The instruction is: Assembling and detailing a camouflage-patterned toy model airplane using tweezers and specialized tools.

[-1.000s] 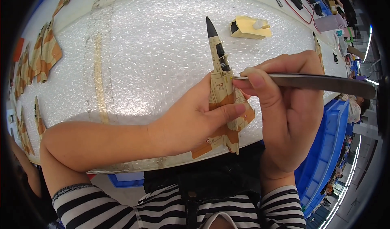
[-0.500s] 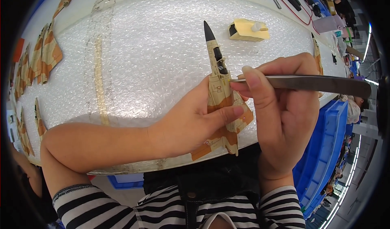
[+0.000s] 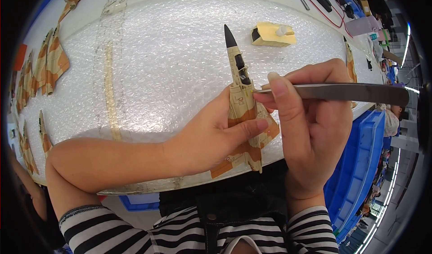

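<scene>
Left hand [image 3: 211, 139] grips the model jet [image 3: 243, 105] around its body; right hand [image 3: 310, 119] pinches metal tweezers [image 3: 342, 92], tips touching the jet's spine. Jet's long axis runs near-to-far, black nose pointing far, above a bubble-wrap table [image 3: 157, 60]. Small tan block [image 3: 272, 33] far right, camouflage parts [image 3: 49, 62] far left, blue bins [image 3: 364, 164] right.

Your left hand [image 3: 211, 139] holds the model jet [image 3: 243, 105] over the near edge of the bubble-wrap sheet [image 3: 157, 65], nose pointing away from you. Your right hand [image 3: 310, 119] sits just right of it, with the tweezers [image 3: 342, 92] reaching in from the right to touch the fuselage. A small block [image 3: 272, 34] lies beyond the nose. Loose model parts [image 3: 42, 65] line the sheet's left edge, and a bin [image 3: 364, 164] stands to your right.
</scene>
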